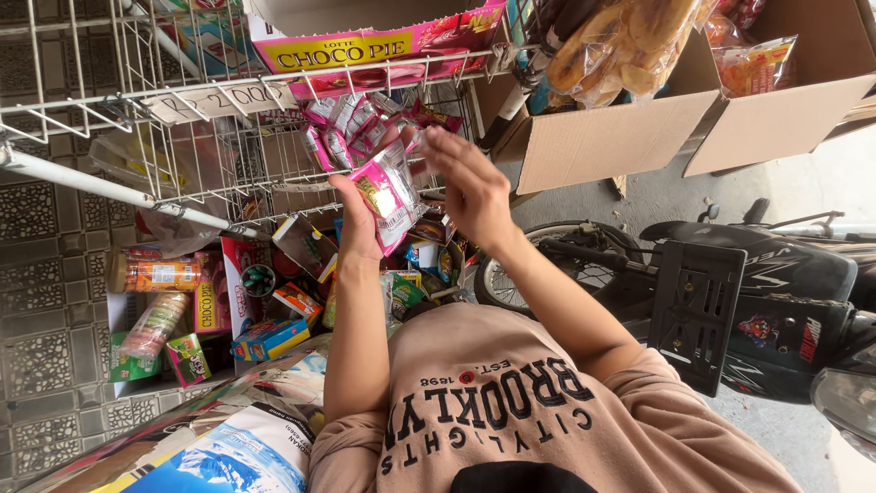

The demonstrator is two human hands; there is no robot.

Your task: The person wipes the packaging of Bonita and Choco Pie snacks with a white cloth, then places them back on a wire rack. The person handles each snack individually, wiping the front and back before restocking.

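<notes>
My left hand grips a small stack of pink-and-white snack packets from below, held up in front of a white wire rack. My right hand reaches in from the right, its fingers closed on the top edge of the same packets. More pink packets of the same kind lie in the wire basket just behind my hands. Above them a pink-and-yellow carton sits on the rack's shelf.
Below the rack, an open box holds jars, small cartons and sweets. Cardboard boxes with bagged bread and snacks are at top right. A parked motorbike stands to the right. Printed sacks lie at bottom left on a tiled floor.
</notes>
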